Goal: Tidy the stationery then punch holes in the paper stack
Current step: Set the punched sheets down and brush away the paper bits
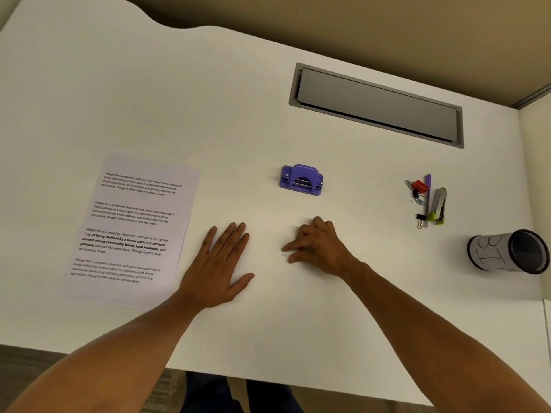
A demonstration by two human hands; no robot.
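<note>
A stack of printed paper [131, 231] lies at the left of the white desk [208, 108]. A purple hole punch [301, 180] stands in the middle, beyond both hands. At the right lies a small pile of stationery: a purple pen [428, 195], a grey and green stapler [439, 207], a red clip [419, 186], black binder clips [420, 218] and paper clips. A black mesh pen cup [510, 251] lies on its side at the far right. My left hand [220, 263] rests flat on the desk beside the paper. My right hand [317, 248] rests with loosely curled fingers, holding nothing.
A grey cable hatch [377, 104] is set into the desk at the back right. The desk's near edge runs just below my forearms. A white partition [533, 174] borders the right side.
</note>
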